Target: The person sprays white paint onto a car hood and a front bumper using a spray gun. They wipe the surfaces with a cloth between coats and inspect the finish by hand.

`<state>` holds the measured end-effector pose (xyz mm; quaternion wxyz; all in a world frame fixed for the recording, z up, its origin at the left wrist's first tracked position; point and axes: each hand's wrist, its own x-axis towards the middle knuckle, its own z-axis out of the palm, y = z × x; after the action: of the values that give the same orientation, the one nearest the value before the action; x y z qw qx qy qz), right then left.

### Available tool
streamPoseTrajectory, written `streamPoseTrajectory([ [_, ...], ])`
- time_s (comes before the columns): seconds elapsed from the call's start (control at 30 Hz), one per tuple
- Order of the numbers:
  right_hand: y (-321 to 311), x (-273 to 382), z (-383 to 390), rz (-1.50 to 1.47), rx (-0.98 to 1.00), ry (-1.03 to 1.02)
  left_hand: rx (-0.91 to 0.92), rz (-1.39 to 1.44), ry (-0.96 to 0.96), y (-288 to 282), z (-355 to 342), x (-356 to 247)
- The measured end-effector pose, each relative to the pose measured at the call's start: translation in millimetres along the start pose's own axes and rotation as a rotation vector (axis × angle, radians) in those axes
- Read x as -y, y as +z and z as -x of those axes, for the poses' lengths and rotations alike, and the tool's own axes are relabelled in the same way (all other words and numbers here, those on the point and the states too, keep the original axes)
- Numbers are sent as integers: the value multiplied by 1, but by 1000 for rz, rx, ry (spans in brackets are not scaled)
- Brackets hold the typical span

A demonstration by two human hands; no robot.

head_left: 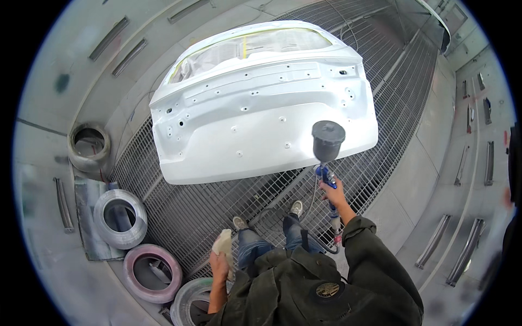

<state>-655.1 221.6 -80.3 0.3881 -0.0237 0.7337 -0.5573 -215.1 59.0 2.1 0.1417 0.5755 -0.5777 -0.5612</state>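
Observation:
My right hand (333, 193) is wrapped round the grip of a blue spray gun (325, 175) with a dark cup (328, 140) on top. A hose (312, 198) runs down from the gun's lower end toward my legs. Beyond the gun lies a white car tailgate (217, 138); its window (261, 43) is covered with masking sheet and yellow tape. The cup overlaps the tailgate's near right part in the picture, and whether they touch cannot be told. Low by my left leg, my left hand (219, 266) grips a pale, cream-coloured cloth (223, 245).
Metal grating (179, 212) forms the floor under my feet. Several old tyres (120, 219) lie along the left side, beside a stained flat panel (89, 217). Pale booth walls (41, 141) with metal-framed slots (457, 252) stand on both sides. A cable (348, 32) trails over the far grating.

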Motion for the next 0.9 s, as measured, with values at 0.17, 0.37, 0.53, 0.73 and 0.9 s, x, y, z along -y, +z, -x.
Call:
streamPoseTrajectory([
  [0.17,-74,19,-15,-152,-215,-41,50,34,-15,40,26,-50],
  [0.37,-146,23,-43,-185,-333,-23,-40,10,91,41,22,-53],
  [0.53,-181,37,-49,-214,-522,-60,-33,39,115,55,16,-51],
  [0.73,-212,45,-57,-216,-635,-119,-21,65,129,60,14,-30],
  [0.9,-219,51,-54,-230,-565,-151,-27,78,129,67,12,-44],
])
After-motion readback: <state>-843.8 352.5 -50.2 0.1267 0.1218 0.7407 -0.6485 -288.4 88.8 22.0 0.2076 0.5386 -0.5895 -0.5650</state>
